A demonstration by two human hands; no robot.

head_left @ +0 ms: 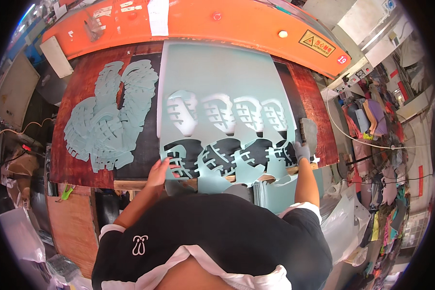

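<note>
A pale grey-green sheet [217,63] lies across the work table, pierced by two rows of strappy cut-out holes. White shows through the farther row; black board shows through the nearer one. My bare left hand [160,171] grips the sheet's near left corner between thumb and fingers. At the near right edge, my right hand [302,152], in a grey glove, has its fingers closed on the sheet, partly hidden. Just beyond that hand lies a dark, flat, rounded object [308,133] whose kind I cannot make out. The near strip of the sheet droops over the table's front edge.
Cut strappy pieces [108,118] lie heaped on the left of the red-brown table [319,130]. An orange machine beam [193,21] spans the far side. More grey-green sheets [275,195] are stacked below the front edge. Coloured scraps [367,121] hang at right.
</note>
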